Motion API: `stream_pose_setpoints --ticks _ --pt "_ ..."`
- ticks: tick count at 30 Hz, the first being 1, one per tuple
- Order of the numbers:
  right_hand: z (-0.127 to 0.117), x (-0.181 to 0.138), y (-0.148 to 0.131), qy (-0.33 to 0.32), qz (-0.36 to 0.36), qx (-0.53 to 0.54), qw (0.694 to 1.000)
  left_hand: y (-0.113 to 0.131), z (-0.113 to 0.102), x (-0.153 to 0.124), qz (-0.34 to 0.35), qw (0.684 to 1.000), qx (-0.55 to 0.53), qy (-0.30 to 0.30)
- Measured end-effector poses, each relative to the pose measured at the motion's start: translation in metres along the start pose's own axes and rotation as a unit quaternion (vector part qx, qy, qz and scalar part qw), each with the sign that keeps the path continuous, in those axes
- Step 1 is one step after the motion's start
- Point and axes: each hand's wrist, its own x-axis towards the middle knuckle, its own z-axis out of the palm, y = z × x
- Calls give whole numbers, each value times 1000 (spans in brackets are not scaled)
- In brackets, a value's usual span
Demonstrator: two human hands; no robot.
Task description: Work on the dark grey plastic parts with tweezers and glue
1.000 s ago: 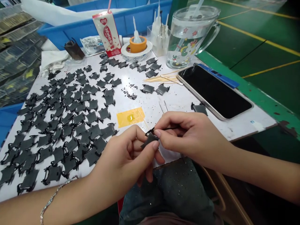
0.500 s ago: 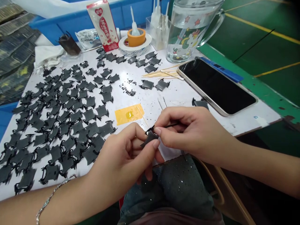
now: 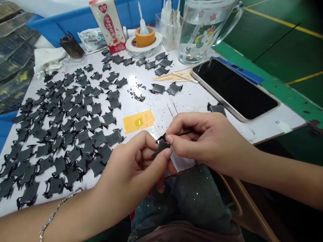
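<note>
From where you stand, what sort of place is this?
Probably a factory workshop: rows of flat black parts cover a white worktable, with a blue plastic crate behind and a green floor marked with yellow lines.

Green painted floor (image 3: 277, 43), yellow lines (image 3: 282, 22), blue plastic crate (image 3: 50, 28), white workbench (image 3: 277, 126) with green edging

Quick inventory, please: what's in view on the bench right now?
Black flat pieces: dozens, black, spread across the white table.
Drink carton: one, white and red, back of the table.
Orange tape roll: one, orange, on a white tape roll.
Glass jug: one, clear, back right.
Phone: one, black screen, right.
Wooden sticks: several, pale, beside the phone.
Yellow patch: one, yellow, mid-table.
Left hand: one, pinching a black flat piece.
Right hand: one, holding a thin dark tool to that piece.
</note>
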Motion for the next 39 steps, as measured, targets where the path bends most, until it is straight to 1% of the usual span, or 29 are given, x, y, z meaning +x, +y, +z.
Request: stream_pose_setpoints --ticks 6,12,15,19,22,25,29,32,36,39 --pt "0 0 -6 4 -7 -50 999 2 0 2 5 1000 2 2" --pt "-2 1 -7 42 -11 -120 992 1 1 0 8 999 -46 -7" --pt "-2 1 -7 35 -7 -108 994 0 1 -1 11 999 -38 -4" --pt "-2 -1 -9 -5 19 -61 998 1 1 -2 9 1000 -19 1" --pt "-2 0 -9 -20 30 -47 998 0 0 -2 18 1000 -24 -6" --pt "-3 2 -7 -3 25 -55 998 0 -1 -2 31 999 -44 -10" --pt "-3 5 -6 30 8 -66 997 -1 -4 -2 44 998 -32 -15" --pt "-3 5 -7 23 11 -56 998 -1 -4 -1 52 998 -15 -15" --pt "-2 5 -7 0 23 -35 999 0 -2 -2 45 999 11 -11" --pt "-3 5 -6 3 24 -54 998 1 -2 -3 30 999 -5 -11"
